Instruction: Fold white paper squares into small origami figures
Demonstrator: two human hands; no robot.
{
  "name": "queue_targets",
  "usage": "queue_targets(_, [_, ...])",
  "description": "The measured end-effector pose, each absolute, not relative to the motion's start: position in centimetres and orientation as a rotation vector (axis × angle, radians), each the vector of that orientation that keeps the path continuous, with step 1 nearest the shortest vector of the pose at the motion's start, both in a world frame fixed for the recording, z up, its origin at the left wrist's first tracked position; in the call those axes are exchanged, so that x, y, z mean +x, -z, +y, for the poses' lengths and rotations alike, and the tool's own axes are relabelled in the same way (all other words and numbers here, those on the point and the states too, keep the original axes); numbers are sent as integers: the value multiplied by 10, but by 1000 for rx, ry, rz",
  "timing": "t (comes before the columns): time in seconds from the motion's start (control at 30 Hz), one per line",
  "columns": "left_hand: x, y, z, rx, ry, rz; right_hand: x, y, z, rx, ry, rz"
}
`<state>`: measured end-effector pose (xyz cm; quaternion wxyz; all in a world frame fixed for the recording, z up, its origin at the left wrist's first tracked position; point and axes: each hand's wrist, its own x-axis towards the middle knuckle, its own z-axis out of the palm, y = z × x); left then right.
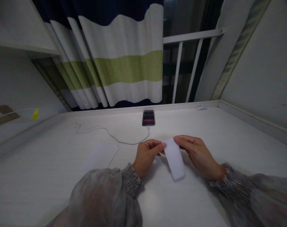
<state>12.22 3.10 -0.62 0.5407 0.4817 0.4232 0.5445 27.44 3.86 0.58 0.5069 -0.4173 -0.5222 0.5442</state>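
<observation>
A narrow piece of white paper (175, 160) is held up between my two hands, its lower end hanging toward me above the white surface. My left hand (148, 156) pinches its upper left corner between thumb and fingers; a ring shows on one finger. At the upper right corner, my right hand (200, 154) grips the paper with thumb and fingertips. Whether the paper is folded or a single layer, I cannot tell. Left of my left hand, more white paper (99, 156) lies flat on the surface.
A phone-like dark device (148, 118), its screen blurred, lies near the back edge with a white cable (115, 137) running left. A small whitish scrap (202, 107) sits at the back right. Behind hangs a striped curtain (131, 69) beside white window bars (178, 69).
</observation>
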Motion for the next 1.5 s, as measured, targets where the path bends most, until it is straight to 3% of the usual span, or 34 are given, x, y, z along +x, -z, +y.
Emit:
queue_targets(0.63, [118, 7, 39, 985, -1460, 1115, 273, -2, 42, -1126, -1521, -1447])
queue_targets(1.5, [117, 7, 39, 857, -1377, 1093, 273, -7, 42, -1158, -1672, -1280])
